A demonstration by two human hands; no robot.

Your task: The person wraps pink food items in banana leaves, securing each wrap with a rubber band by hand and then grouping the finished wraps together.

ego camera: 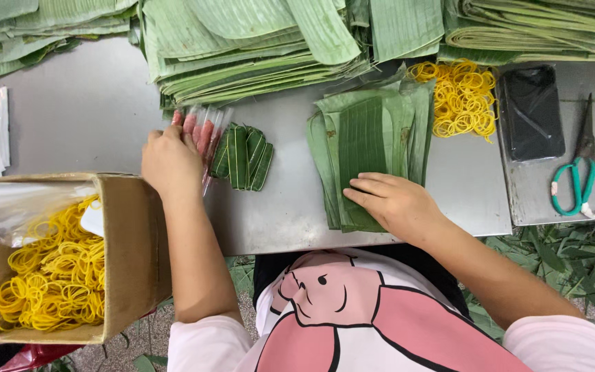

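Pressing my right hand (395, 201) flat on a stack of cut leaf strips (363, 148), I keep the fingers straight and close together, gripping nothing. My left hand (171, 162) reaches to a clear plastic bag (204, 134) on the metal table (105, 110); its fingertips lie under the plastic, so I cannot tell whether they pinch it. Just beside that bag sits a small folded leaf bundle (244, 157). Loose yellow rubber bands (463, 96) lie near the strips, and a cardboard box (136, 241) holds more at my left. Scissors (583, 179) rest far right.
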